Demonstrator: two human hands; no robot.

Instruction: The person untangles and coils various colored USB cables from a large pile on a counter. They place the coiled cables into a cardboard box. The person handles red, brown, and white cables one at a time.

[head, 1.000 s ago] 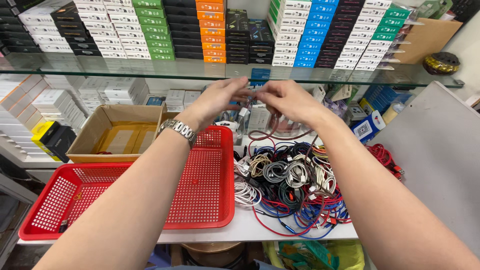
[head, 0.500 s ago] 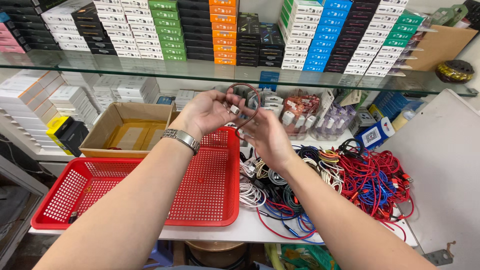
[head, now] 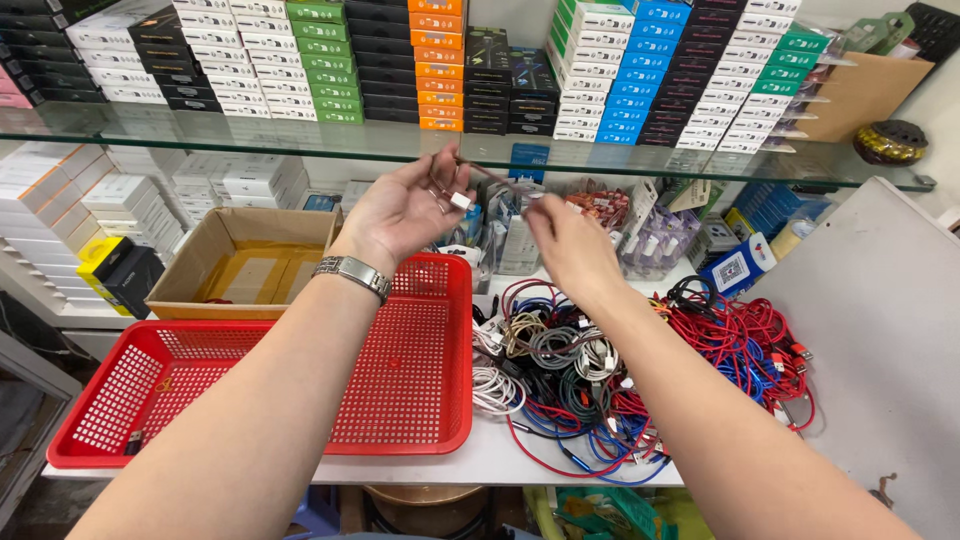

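**Materials and surfaces on the work table**

The left hand (head: 405, 205) holds a thin cable (head: 480, 172) with a grey woven-looking sleeve and a white glossy plastic plug; the right hand (head: 565, 235) pinches its other end. On the left wrist sits a watch (head: 352, 273) with a shiny metal link band. The red basket (head: 420, 400) is smooth plastic with a perforated grid floor. The pile of cables (head: 600, 380) mixes braided cloth-like jackets and smooth rubbery ones. The open box (head: 245, 262) is matt brown cardboard. The shelf (head: 300, 140) is clear glossy glass, and the small boxes (head: 320, 60) on it are printed cardboard. The tabletop (head: 500, 455) looks white and smooth.
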